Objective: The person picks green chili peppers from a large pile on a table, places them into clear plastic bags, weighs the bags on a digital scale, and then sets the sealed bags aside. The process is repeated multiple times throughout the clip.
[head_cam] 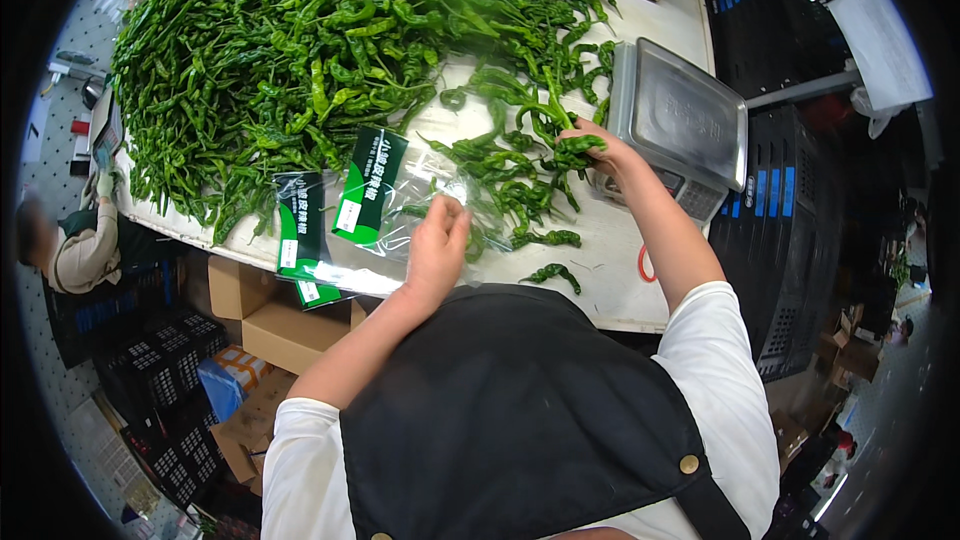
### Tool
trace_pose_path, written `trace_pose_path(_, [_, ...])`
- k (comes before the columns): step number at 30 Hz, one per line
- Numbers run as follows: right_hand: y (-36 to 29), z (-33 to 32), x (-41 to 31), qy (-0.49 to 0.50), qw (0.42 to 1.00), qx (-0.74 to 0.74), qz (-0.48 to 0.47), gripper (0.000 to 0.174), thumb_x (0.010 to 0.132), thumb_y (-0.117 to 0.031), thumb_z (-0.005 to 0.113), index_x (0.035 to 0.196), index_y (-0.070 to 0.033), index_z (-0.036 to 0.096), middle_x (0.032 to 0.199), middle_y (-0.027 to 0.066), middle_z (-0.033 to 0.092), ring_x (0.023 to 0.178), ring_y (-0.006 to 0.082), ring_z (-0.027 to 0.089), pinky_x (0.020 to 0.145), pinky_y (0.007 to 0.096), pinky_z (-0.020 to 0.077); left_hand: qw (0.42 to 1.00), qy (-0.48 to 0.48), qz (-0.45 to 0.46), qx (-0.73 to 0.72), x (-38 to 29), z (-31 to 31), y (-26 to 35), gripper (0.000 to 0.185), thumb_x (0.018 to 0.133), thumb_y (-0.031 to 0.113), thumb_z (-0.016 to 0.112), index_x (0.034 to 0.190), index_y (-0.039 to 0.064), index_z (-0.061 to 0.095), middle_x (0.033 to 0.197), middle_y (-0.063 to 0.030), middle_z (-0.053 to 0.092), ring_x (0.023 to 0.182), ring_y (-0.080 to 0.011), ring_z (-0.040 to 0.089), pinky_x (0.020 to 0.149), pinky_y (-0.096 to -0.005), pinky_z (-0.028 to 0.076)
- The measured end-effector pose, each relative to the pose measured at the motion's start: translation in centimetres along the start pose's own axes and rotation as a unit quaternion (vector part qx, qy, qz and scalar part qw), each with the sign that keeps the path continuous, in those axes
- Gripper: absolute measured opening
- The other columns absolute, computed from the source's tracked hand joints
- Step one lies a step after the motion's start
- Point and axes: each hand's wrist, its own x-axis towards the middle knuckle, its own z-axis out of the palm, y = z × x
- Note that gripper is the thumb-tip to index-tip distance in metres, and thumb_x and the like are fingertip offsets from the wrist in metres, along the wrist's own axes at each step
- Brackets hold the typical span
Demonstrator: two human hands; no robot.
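Note:
My left hand pinches the mouth of a clear plastic bag with a dark green printed end; a few green peppers show through its film. Under it lie more printed bags, reaching past the table's near edge. In my right hand is a bunch of long wrinkled green peppers, held just left of the weighing scale. Loose peppers lie on the white table between my hands. One single pepper rests near the front edge.
A large heap of green peppers covers the table's far left. Beyond the scale stand stacked black crates. A red ring-shaped handle lies near my right forearm. Cardboard boxes sit below the table. Another person works at the left.

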Motion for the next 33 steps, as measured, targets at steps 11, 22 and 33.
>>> trace_pose_path(11, [7.7, -0.3, -5.6, -0.215, 0.944, 0.249, 0.007, 0.062, 0.094, -0.029, 0.056, 0.146, -0.001, 0.036, 0.131, 0.0251, 0.056, 0.112, 0.0399, 0.062, 0.08, 0.0517, 0.0573, 1.0, 0.0, -0.001, 0.01, 0.8, 0.4, 0.2, 0.015, 0.096, 0.014, 0.059, 0.093, 0.003, 0.049, 0.053, -0.0088, 0.046, 0.047, -0.0205, 0.038, 0.048, -0.0372, 0.032])
trace_pose_path(22, [12.4, 0.5, -7.8, -0.149, 0.939, 0.305, 0.052, 0.054, 0.096, -0.028, 0.056, 0.146, -0.013, 0.041, 0.129, 0.0207, 0.057, 0.104, 0.0326, 0.065, 0.071, 0.0409, 0.0565, 1.0, 0.004, -0.001, -0.01, 0.7, 1.0, -1.1, 0.015, 0.096, 0.013, 0.06, 0.092, 0.003, 0.05, 0.053, -0.0041, 0.046, 0.048, -0.014, 0.036, 0.048, -0.0328, 0.031])
trace_pose_path(33, [5.7, 1.4, -15.9, -0.211, 0.965, 0.157, 0.024, 0.069, 0.085, -0.025, 0.061, 0.146, -0.003, 0.038, 0.116, 0.023, 0.062, 0.084, 0.0252, 0.067, 0.052, 0.0287, 0.0509, 0.999, -0.01, -0.015, -0.037, 1.4, 1.4, -0.4, 0.019, 0.092, 0.014, 0.067, 0.089, 0.004, 0.052, 0.054, 0.0016, 0.044, 0.05, -0.0079, 0.034, 0.047, -0.0293, 0.028])
